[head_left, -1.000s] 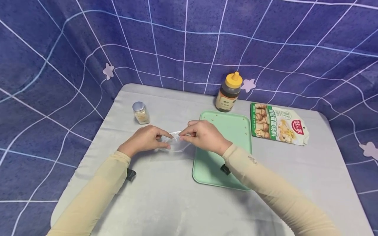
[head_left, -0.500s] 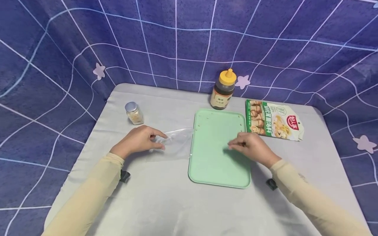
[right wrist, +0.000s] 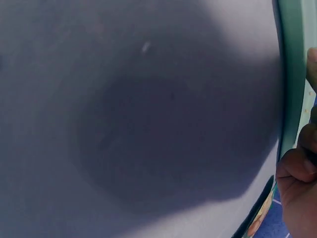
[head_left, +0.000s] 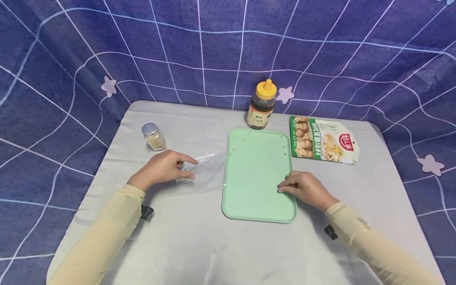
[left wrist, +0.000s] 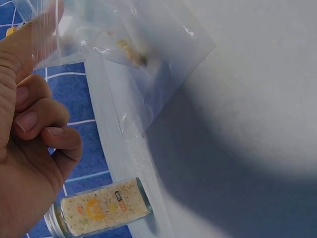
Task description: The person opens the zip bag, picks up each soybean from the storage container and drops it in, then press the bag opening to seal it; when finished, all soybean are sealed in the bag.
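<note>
My left hand (head_left: pixel 162 168) is at a clear plastic zip bag (head_left: pixel 208 172), its thumb and index finger spread apart at the bag's mouth. In the left wrist view the zip bag (left wrist: pixel 153 54) covers part of a finger, and a blurred tan shape shows through it; the other fingers curl loosely. The bag's far end reaches the left rim of a light green tray (head_left: pixel 258 209). My right hand (head_left: pixel 308 189) is over the tray's right edge, thumb and index fingertips close together; whether something small is between them cannot be seen. Several small tan bits (head_left: pixel 244 139) lie on the tray.
A small jar (head_left: pixel 154 136) with a silver lid stands behind my left hand. A dark bottle (head_left: pixel 261 105) with a yellow nozzle cap stands behind the tray. A green and white food packet (head_left: pixel 323 139) lies at the right. A blue curtain (head_left: pixel 228 51) hangs along the table's back.
My right hand has left the bag's mouth and moved right across the tray, then lower to its right edge. My left hand stays at the bag. The head view has shifted slightly.
</note>
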`<state>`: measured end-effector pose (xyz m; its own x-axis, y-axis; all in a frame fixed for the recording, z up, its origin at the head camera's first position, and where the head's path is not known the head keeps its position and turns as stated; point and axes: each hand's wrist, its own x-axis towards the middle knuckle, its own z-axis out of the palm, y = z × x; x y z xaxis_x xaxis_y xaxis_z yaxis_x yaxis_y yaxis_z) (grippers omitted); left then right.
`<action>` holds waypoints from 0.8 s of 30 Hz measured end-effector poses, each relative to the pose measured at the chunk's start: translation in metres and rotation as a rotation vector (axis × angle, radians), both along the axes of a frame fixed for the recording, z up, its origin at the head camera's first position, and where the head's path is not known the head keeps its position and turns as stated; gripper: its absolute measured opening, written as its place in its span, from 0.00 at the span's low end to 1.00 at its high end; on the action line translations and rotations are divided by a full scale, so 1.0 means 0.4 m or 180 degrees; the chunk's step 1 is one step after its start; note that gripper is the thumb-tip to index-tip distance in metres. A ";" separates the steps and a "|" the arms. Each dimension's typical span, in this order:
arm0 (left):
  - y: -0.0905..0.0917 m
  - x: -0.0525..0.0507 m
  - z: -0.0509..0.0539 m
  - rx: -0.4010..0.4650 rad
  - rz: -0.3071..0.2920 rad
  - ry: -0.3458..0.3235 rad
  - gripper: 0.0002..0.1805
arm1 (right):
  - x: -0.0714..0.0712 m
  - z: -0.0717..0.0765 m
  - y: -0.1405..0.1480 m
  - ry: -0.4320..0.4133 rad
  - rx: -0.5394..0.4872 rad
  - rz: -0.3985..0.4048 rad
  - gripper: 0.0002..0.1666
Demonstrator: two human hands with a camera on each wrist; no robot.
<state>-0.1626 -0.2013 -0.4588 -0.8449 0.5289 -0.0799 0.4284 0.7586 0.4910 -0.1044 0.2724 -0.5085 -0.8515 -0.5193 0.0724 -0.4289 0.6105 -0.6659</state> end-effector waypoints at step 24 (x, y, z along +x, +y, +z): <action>0.000 0.009 -0.004 -0.0080 0.0023 -0.0017 0.27 | -0.113 0.198 -0.442 0.0885 -0.0844 0.0476 0.07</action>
